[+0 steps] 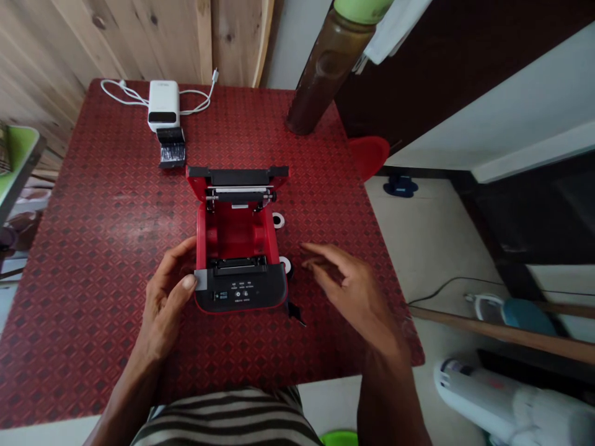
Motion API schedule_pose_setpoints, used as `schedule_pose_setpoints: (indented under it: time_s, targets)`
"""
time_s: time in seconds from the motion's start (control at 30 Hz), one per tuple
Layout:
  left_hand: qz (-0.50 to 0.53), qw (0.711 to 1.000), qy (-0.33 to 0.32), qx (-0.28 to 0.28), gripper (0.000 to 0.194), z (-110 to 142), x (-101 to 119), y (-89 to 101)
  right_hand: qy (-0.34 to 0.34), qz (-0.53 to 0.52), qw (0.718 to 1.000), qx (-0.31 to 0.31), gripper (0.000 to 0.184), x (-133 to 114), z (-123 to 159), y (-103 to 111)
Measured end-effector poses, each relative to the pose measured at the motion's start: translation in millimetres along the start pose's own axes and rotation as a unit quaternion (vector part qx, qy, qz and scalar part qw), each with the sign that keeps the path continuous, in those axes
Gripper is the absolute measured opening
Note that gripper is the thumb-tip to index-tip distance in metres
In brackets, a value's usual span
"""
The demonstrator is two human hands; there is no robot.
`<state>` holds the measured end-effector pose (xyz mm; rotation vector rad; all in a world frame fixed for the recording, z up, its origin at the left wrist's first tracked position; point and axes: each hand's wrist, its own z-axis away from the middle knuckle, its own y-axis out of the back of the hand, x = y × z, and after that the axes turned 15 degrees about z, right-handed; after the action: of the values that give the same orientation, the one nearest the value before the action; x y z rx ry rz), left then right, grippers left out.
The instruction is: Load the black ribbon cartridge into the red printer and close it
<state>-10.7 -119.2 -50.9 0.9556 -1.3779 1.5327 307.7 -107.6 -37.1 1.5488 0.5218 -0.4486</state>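
A red and black label printer (253, 279) sits on the table with its lid (239, 178) raised, so its red inner bay shows, with no roll visible inside. My left hand (162, 300) grips the printer's left side, thumb on the front panel's corner and fingers along the wall. To the right, my right hand (356, 288) hovers with fingers apart and nothing in it. Between that hand and the printer are a white-ended roll (285, 265) and, farther back, a second roll (281, 219), both partly hidden by the printer. A black strip (295, 311) pokes out near the printer's front right corner.
A small white device (163, 102) with a white cable (199, 106) and a black strip hanging from it lies at the back left of the red patterned table (116, 260). A tall brown bottle (320, 68) with a green cap stands at the back right. A red stool (372, 155) is beyond the edge.
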Motion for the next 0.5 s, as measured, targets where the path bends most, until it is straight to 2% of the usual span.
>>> schedule_pose_setpoints:
  time_s: [0.07, 0.13, 0.3, 0.4, 0.5]
  targets:
    - [-0.007, 1.0, -0.004, 0.0, 0.047, -0.4, 0.1, -0.2, -0.006, 0.002, 1.0, 0.031, 0.027, 2.7, -15.6, 1.7]
    - [-0.01, 1.0, -0.006, -0.001, 0.047, -0.6, 0.3, -0.2, 0.002, -0.004, 0.999, 0.032, 0.026, 2.3, -35.5, -4.8]
    - [-0.009, 1.0, 0.0, -0.005, 0.05, 0.0, 1.3, 0.1, 0.033, -0.014, 0.999, 0.007, 0.026, -7.8, -77.2, -41.6]
    - [-0.01, 1.0, 0.01, -0.001, 0.05, 0.4, 1.4, 0.7, 0.04, -0.016, 0.999, 0.02, 0.016, -11.1, -83.8, -53.4]
    - [-0.008, 1.0, 0.008, 0.0, 0.05, 0.3, 0.5, 1.2, 0.021, -0.03, 0.998, 0.041, 0.019, -8.1, -78.1, -48.6]
